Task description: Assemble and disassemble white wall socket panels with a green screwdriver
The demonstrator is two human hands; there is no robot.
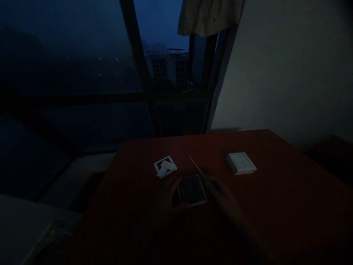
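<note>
In the dim head view, my left hand (168, 200) grips the left side of a square wall-plate unit (192, 190), a white-edged piece with a dark inside facing up. Its fine details are lost in the dark. My right hand (220, 193) is closed around the green handle of a screwdriver (197, 167), whose thin shaft points up and to the left, away from the unit. Beyond my left hand lies a white square frame (156, 165) with two white rectangular covers (167, 166) resting across it.
A stack of white wall sockets (242, 163) sits on the right part of the reddish-brown table (278, 173). Behind the table are a dark-framed window (147, 82) and a pale wall (284, 73). A cloth (211, 16) hangs at the top.
</note>
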